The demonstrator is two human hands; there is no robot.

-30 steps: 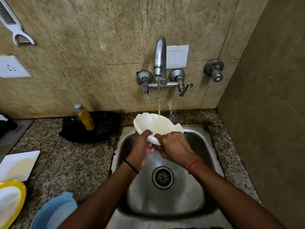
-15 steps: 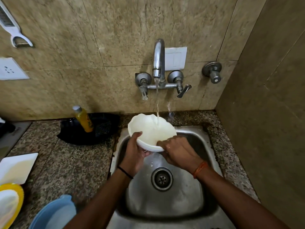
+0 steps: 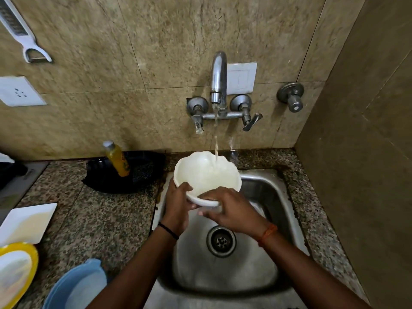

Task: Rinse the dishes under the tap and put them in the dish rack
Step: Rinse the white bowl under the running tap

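Head view: steel sink [image 3: 263, 273] at lower centre, white bowl [image 3: 206, 175] above its back edge under tap [image 3: 219, 81] stream, left hand [image 3: 177, 206] and right hand [image 3: 234, 210] curled around near rim.

Tan stone-tile walls [image 3: 89, 85] meet in a corner at 2 o'clock; speckled granite counter [image 3: 100, 219] spreads at 8 o'clock; white socket [image 3: 20, 91] at 10.
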